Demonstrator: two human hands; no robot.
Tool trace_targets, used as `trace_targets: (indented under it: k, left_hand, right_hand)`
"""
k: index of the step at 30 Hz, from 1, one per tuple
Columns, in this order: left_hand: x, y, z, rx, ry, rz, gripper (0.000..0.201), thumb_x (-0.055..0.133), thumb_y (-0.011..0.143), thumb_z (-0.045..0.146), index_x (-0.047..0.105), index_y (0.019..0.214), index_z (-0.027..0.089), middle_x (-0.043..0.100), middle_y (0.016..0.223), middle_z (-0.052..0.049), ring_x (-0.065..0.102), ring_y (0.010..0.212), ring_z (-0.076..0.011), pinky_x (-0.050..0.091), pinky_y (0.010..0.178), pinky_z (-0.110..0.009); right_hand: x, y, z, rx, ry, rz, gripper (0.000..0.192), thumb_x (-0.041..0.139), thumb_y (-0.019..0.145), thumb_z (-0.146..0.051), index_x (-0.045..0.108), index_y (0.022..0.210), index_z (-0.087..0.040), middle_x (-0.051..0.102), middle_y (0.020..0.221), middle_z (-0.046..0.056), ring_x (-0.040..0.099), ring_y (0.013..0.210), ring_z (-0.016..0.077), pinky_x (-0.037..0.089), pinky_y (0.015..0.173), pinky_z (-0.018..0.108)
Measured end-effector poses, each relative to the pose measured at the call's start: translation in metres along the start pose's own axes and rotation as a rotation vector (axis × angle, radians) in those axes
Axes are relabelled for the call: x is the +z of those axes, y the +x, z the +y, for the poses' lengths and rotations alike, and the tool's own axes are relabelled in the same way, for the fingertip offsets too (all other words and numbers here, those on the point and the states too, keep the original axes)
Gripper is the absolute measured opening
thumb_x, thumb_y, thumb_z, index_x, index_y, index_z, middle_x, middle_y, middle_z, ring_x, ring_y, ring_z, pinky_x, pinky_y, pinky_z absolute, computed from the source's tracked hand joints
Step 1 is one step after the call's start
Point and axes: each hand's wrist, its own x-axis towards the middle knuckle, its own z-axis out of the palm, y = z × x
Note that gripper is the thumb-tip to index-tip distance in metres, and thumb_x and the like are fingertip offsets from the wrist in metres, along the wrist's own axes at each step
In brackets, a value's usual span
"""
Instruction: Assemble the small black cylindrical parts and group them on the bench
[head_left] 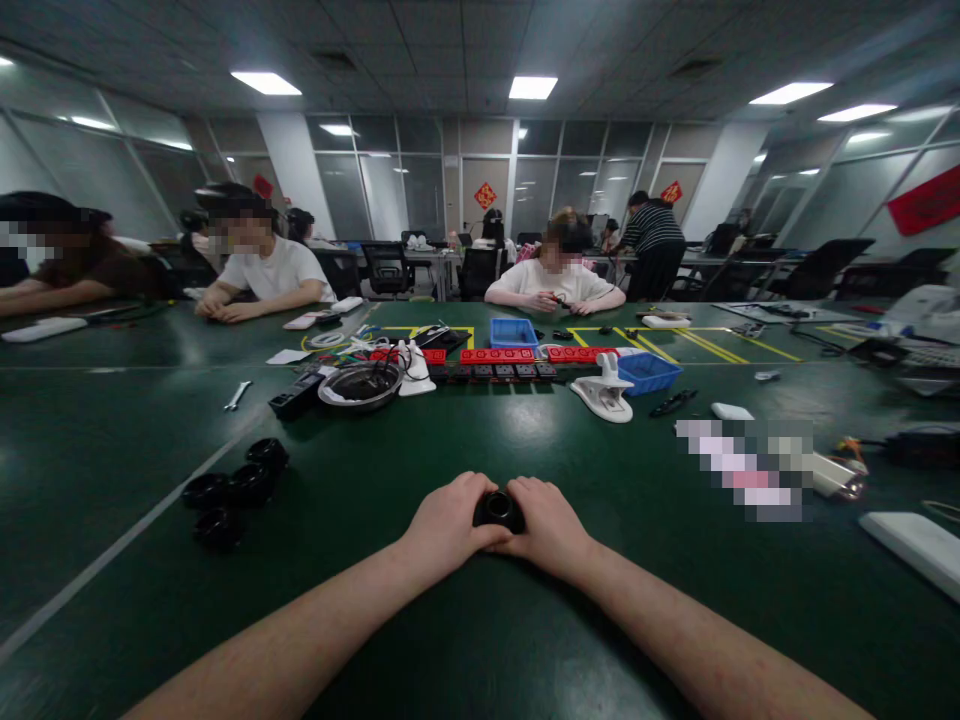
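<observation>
Between my hands, on the green table (480, 620), is a small round black part (499, 508) with a ring-shaped opening on top. My left hand (454, 515) closes on its left side, and my right hand (544, 520) closes on its right side. The thumbs come together at the near edge of the part. Its lower portion is hidden by my fingers. Off to the left stands a group of several glossy black cup-shaped parts (247, 484), apart from my hands.
Beyond my hands are a metal bowl (360, 403), a white clip stand (604, 390), red socket strips (495, 356) and a blue tray (649, 374). A wrench (238, 395) lies left, a white box (915, 550) right. Co-workers sit across the table, one person (559, 275) directly opposite.
</observation>
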Motion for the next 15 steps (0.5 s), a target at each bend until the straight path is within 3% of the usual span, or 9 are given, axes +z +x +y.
trace_targets:
  k: [4, 10, 15]
  left_hand:
    - [-0.001, -0.001, 0.000, 0.035, 0.015, -0.015, 0.035, 0.060, 0.063, 0.043, 0.051, 0.087, 0.021, 0.051, 0.085, 0.000, 0.051, 0.076, -0.0165, 0.038, 0.063, -0.025]
    - [-0.004, -0.002, -0.002, 0.124, -0.025, -0.029, 0.037, 0.061, 0.062, 0.043, 0.052, 0.090, 0.021, 0.052, 0.088, -0.001, 0.050, 0.081, -0.0169, 0.039, 0.065, -0.025]
    - [-0.008, -0.001, -0.006, 0.201, -0.067, -0.071, 0.040, 0.061, 0.063, 0.043, 0.052, 0.096, 0.022, 0.052, 0.089, 0.000, 0.050, 0.080, -0.0166, 0.038, 0.065, -0.025]
  right_hand:
    - [-0.004, 0.001, 0.007, -0.119, 0.174, -0.065, 0.059, 0.063, 0.054, -0.054, 0.049, 0.099, -0.019, 0.052, 0.088, 0.004, 0.048, 0.080, 0.0195, 0.036, 0.068, 0.030]
    - [-0.009, 0.007, 0.018, -0.177, 0.352, -0.200, 0.036, 0.066, 0.059, -0.035, 0.055, 0.086, -0.015, 0.053, 0.083, 0.002, 0.048, 0.078, 0.0173, 0.037, 0.068, 0.027]
    - [-0.014, 0.009, 0.023, -0.206, 0.451, -0.291, 0.032, 0.065, 0.062, -0.031, 0.056, 0.089, -0.015, 0.052, 0.085, 0.001, 0.048, 0.080, 0.0166, 0.037, 0.070, 0.026]
